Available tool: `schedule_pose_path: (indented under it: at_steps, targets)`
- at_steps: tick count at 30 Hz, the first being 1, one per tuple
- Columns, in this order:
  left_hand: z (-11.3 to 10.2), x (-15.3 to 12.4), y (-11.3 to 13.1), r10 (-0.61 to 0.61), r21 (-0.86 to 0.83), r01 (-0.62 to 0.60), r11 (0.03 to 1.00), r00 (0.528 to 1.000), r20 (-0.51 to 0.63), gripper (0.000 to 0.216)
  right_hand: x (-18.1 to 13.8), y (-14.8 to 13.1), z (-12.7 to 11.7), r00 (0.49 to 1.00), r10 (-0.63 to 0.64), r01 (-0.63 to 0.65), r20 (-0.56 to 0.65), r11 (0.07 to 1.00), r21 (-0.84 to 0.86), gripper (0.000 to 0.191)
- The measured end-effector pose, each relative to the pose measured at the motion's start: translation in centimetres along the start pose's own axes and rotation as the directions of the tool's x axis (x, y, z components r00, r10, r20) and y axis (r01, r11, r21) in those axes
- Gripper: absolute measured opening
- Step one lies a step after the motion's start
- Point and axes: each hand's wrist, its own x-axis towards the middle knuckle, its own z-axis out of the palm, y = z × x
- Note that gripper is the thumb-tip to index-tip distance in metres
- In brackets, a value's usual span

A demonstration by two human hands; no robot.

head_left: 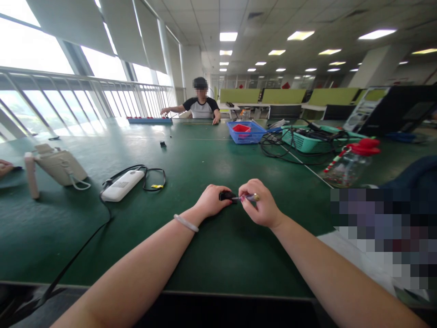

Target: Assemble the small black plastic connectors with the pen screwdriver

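Low over the green tabletop, my left hand [212,200] grips a small black part [226,195] between thumb and fingers. My right hand [262,206] is closed round a slim screwdriver [253,197] held nearly level, its end pointing away from the black part. The thin shaft reaches left to the black part's right side. Whether the tip sits in a screw is too small to tell. A pale bracelet [186,223] circles my left wrist.
Left lie a white power bank [123,185] with a black cable and a beige device [59,164]. A blue basket [246,132], a green basket [300,140] with cables and a red-lidded bottle [351,166] stand right. One person [201,107] sits across; another's hand [5,167] shows far left.
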Motion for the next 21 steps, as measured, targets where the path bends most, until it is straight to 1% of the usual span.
schedule_pose_path:
  at_steps: [3, 5, 8, 10, 13, 16, 18, 21]
  targets:
    - [-0.1, 0.0, -0.1, 0.006, -0.003, -0.006, 1.000, 1.000, 0.000, 0.033, 0.2, -0.4, -0.1, 0.998, -0.040, 0.041, 0.047, 0.999, -0.032, 0.013]
    - [-0.1, -0.1, 0.0, 0.015, -0.012, -0.015, 1.000, 1.000, 0.002, 0.032, 0.4, -0.6, -0.3, 0.992, -0.079, 0.085, 0.101, 0.995, -0.061, 0.013]
    - [-0.2, -0.1, 0.1, 0.016, -0.025, -0.015, 1.000, 1.000, 0.000, 0.032, 0.6, -1.1, -0.5, 0.968, -0.148, 0.173, 0.203, 0.978, -0.113, 0.010]
    - [-0.2, -0.1, 0.1, 0.005, -0.020, -0.005, 1.000, 1.000, -0.005, 0.033, 0.8, -1.3, -0.6, 0.946, -0.169, 0.217, 0.276, 0.964, -0.152, 0.006]
    - [-0.1, -0.1, 0.0, -0.009, -0.008, 0.008, 1.000, 1.000, -0.024, 0.036, 0.9, -1.5, -0.6, 0.912, -0.175, 0.261, 0.370, 0.945, -0.197, 0.004]
    - [0.0, 0.0, -0.2, -0.047, -0.011, 0.047, 0.999, 0.998, -0.042, 0.039, 0.8, -1.5, -0.3, 0.886, -0.176, 0.291, 0.429, 0.932, -0.218, 0.008]
    - [0.1, 0.0, -0.4, -0.076, -0.025, 0.075, 0.997, 0.996, -0.050, 0.040, 0.7, -1.5, 0.0, 0.867, -0.170, 0.294, 0.469, 0.933, -0.206, 0.012]
    - [0.1, 0.0, -0.5, -0.076, -0.037, 0.074, 0.997, 0.996, -0.056, 0.039, 0.5, -1.7, 0.6, 0.838, -0.148, 0.278, 0.526, 0.944, -0.178, 0.013]
